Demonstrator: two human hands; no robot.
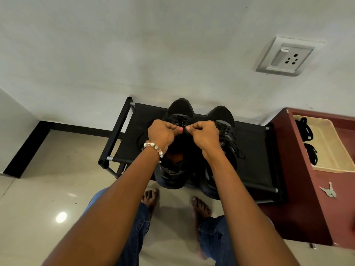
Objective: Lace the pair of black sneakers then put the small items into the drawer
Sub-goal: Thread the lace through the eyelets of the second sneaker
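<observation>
A: Both your arms reach out over the shoe rack point(251, 150). Your left hand point(162, 134) and right hand point(204, 134) sit knuckles-up, nearly touching, fingers curled tight, each pinching the lace point(180, 120) of the left black sneaker point(175, 169).

B: Any brand or writing?

A: None readable. The right black sneaker point(224, 129) stands just beside it, its laces loose.

B: Around you?

A: A beaded bracelet point(154, 147) on your left wrist, and to the right a maroon cabinet point(299, 208) with keys point(329, 191) and a cream tray point(326, 150) holding dark cords point(305, 129). Your hands hide the lace ends.
</observation>
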